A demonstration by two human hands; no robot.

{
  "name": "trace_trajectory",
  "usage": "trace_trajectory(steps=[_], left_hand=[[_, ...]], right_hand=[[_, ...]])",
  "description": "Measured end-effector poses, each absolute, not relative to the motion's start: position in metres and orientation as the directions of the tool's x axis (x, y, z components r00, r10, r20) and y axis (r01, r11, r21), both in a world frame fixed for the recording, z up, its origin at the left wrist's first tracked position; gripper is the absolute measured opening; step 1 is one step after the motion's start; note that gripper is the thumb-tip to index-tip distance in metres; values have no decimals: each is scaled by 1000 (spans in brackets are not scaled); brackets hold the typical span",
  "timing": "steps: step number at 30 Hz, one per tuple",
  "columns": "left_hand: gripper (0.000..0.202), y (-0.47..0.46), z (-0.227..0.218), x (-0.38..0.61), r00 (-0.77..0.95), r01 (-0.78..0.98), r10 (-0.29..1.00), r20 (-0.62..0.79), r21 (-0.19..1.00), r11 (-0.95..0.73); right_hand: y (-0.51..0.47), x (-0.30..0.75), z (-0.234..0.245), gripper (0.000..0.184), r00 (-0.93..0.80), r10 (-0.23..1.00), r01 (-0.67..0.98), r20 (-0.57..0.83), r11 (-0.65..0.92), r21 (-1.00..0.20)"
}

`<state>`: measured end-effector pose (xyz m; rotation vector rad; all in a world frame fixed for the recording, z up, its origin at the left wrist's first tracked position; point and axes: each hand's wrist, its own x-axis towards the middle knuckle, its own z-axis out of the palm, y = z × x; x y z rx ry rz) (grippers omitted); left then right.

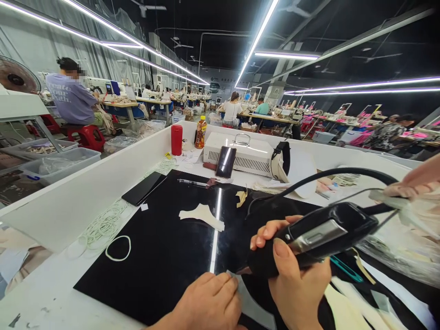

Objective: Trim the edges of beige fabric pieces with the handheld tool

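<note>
My right hand (295,284) is wrapped around a black corded handheld power tool (319,236) with a silver plate on its side. Its narrow tip points down and left, close to the fingers of my left hand (208,300). That left hand is closed, its curled fingers pressing at the edge of a greyish translucent piece of material (252,300) on the glossy black board (151,266). The fingertips of the left hand are partly hidden. Farther up the board lies a cream curved cut-out (202,215).
Another person's hand (419,178) reaches in from the right by the tool's cable. A white vented box (237,153), a phone (226,162), a red cup (176,140) and a bottle (200,132) stand at the back. Pale cord (103,224) lies left; scraps (350,307) lie right.
</note>
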<state>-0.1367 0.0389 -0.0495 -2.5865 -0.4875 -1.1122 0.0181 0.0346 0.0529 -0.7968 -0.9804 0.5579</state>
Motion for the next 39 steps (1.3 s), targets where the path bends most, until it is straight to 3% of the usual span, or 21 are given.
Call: trace_trajectory(steps=[4,23,30,34,39], left_hand=[[53,39,-52,-138,682,403,185,708,-153,-902],[61,40,-39,-134,569,419,151,809,-127,-899],[58,40,-46,-134,587,419,158,794,-130,-899],[47,39,-46,-137,668,400,188,720,-134,-907],[38,35,-37,-142,703,383,256,664,-50,-922]], right_hand=[[36,16,49,32,445,733,-68,515,601,-796],[39,4,56,31,486,741,-118,463,581,-806],[42,3,54,29,495,744,-101,449,563,-820],[38,13,56,33,482,747,-89,458,562,-822],[20,26,65,32,522,732,-54,439,542,-839]])
